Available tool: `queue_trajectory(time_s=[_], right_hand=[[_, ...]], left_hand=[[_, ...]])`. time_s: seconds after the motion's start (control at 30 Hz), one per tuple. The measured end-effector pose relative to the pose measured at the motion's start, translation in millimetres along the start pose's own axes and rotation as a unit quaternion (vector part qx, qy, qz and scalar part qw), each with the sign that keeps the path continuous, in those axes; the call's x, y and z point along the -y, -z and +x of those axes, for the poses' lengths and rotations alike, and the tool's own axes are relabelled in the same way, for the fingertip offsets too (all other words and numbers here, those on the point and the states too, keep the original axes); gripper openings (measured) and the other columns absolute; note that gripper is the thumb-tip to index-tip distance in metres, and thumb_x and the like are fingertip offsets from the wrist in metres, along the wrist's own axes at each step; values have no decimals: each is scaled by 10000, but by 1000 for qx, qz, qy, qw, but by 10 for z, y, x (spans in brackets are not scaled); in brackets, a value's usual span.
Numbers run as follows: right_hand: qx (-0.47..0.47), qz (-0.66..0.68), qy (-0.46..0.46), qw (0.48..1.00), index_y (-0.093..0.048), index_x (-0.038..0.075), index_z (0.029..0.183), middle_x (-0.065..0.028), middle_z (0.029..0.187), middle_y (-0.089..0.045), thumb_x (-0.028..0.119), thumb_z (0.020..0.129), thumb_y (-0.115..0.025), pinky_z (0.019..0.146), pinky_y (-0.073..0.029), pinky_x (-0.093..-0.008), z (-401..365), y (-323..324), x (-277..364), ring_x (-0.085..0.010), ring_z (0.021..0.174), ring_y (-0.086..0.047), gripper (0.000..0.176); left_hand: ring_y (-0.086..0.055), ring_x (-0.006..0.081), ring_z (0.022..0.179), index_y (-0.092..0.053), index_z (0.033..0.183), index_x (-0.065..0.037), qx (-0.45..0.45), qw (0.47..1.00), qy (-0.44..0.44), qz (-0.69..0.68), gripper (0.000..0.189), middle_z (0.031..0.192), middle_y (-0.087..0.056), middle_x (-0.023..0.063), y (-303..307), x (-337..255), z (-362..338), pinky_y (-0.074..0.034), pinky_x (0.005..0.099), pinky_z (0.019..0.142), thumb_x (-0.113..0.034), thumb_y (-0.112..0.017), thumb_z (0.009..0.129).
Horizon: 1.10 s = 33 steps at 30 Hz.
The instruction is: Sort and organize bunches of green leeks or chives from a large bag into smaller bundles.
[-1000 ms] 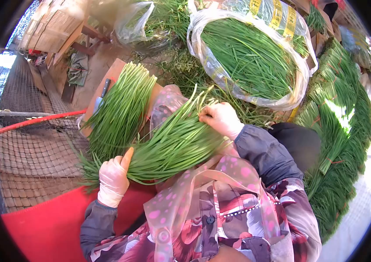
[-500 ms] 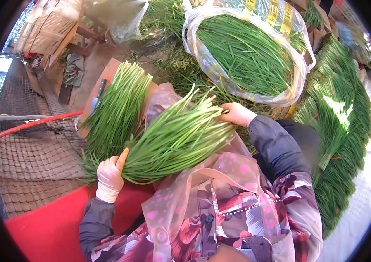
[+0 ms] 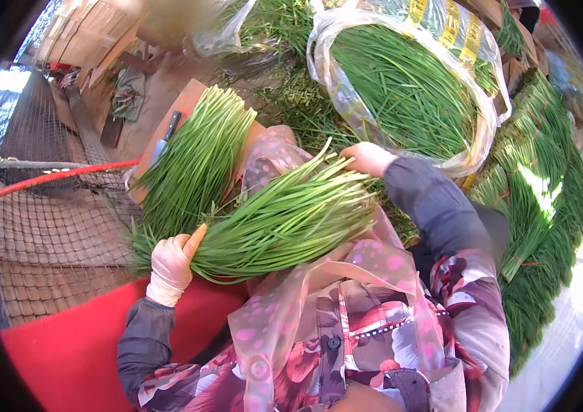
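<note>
Green and long, the bundle of chives (image 3: 284, 223) lies across the person's lap, over a spotted plastic apron (image 3: 305, 302). The left hand (image 3: 170, 264), in a white glove, is clenched around the root end, with the thumb pointing up. The right hand (image 3: 368, 158) is at the leaf tips, just beside a big plastic bag (image 3: 473, 147) full of loose chives; I cannot tell if its fingers grip anything. Behind the bundle, a second pile of chives (image 3: 199, 161) lies on a wooden board (image 3: 185, 103), with a knife (image 3: 166, 141) beside it. Tied bundles (image 3: 545, 178) are stacked at the right.
</note>
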State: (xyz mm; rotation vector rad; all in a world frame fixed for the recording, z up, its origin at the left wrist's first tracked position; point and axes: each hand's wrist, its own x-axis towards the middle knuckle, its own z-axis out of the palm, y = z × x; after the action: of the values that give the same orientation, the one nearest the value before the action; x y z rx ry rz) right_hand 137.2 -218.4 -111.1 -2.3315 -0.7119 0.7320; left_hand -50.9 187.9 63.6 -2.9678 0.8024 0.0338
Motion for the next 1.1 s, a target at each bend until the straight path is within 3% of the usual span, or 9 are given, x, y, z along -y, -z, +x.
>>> queue_trajectory(time_s=[0.1, 0.23, 0.3, 0.33, 0.37, 0.43, 0.63, 0.87, 1.1], right_hand=[[-94, 210, -172, 958, -700, 46, 1021, -78, 734, -644, 220, 865, -581, 581, -458, -293, -316, 16, -203, -141, 592, -544, 262], [-324, 264, -159, 894, -703, 43, 1004, -57, 693, -634, 222, 868, -576, 574, -464, -300, -736, 33, -1173, -142, 591, -560, 258], [-273, 314, -371, 830, -708, 60, 1009, -74, 856, -691, 237, 866, -577, 697, -516, -347, -1079, 360, -1094, -207, 754, -651, 262], [-34, -55, -265, 962, -704, 86, 1039, -76, 909, -697, 271, 847, -596, 745, -518, -372, -1132, 152, -1442, -246, 825, -660, 287], [208, -414, -97, 881, -699, 111, 1069, -79, 963, -704, 305, 828, -616, 794, -520, -397, -1137, -65, -1737, -285, 897, -669, 320], [269, -170, -343, 884, -576, 146, 1278, -126, 873, -705, 255, 797, -668, 753, -546, -392, -1189, 243, -785, -271, 848, -693, 502], [-115, 209, -4, 971, -703, 37, 1041, -110, 857, -711, 166, 832, -686, 712, -516, -265, -761, 732, 710, -138, 763, -675, 246], [99, 139, 156, 973, -597, 19, 1237, -138, 1169, -652, 283, 837, -701, 906, -488, -317, 89, 643, 1777, -192, 1054, -623, 490], [65, 265, 157, 949, -677, 37, 1022, -74, 846, -696, 299, 916, -563, 757, -505, -326, 306, 129, 1918, -189, 850, -663, 304]], left_hand=[[-562, 298, 694, -533, 1311, -147, 20, 999, 36, -21, 716, 825, -567, 82, -51, -5, -9, -453, 392, 623, 37, -577, 621], [-568, 321, 691, -524, 1314, -170, 65, 992, 77, -72, 739, 779, -564, 97, -148, 29, 15, -472, 401, 618, 46, -599, 612], [-573, 320, 687, -507, 1329, -181, 45, 989, 80, -116, 757, 764, -551, 95, -175, 50, -23, -478, 402, 613, 48, -598, 613], [-579, 315, 685, -506, 1329, -171, 47, 990, 77, -110, 754, 744, -539, 94, -163, 48, -13, -482, 407, 608, 49, -602, 615], [-579, 315, 685, -506, 1329, -171, 47, 990, 82, -108, 754, 744, -539, 94, -152, 50, -4, -482, 407, 608, 49, -602, 615], [-574, 308, 678, -508, 1329, -162, 51, 994, 72, -61, 732, 752, -542, 91, -136, 42, 22, -477, 402, 607, 35, -602, 630], [-547, 206, 631, -532, 1304, -181, 13, 997, 18, 80, 561, 727, -497, 32, 131, -147, 123, -435, 339, 565, -48, -539, 760], [-575, 182, 685, -571, 1258, -229, -20, 991, -41, 127, 526, 879, -575, 41, 309, -275, 221, -478, 316, 609, -105, -568, 747], [-574, 171, 688, -565, 1276, -246, -39, 984, -52, 166, 541, 1065, -618, 98, 306, -210, 299, -477, 311, 607, -93, -551, 758]])
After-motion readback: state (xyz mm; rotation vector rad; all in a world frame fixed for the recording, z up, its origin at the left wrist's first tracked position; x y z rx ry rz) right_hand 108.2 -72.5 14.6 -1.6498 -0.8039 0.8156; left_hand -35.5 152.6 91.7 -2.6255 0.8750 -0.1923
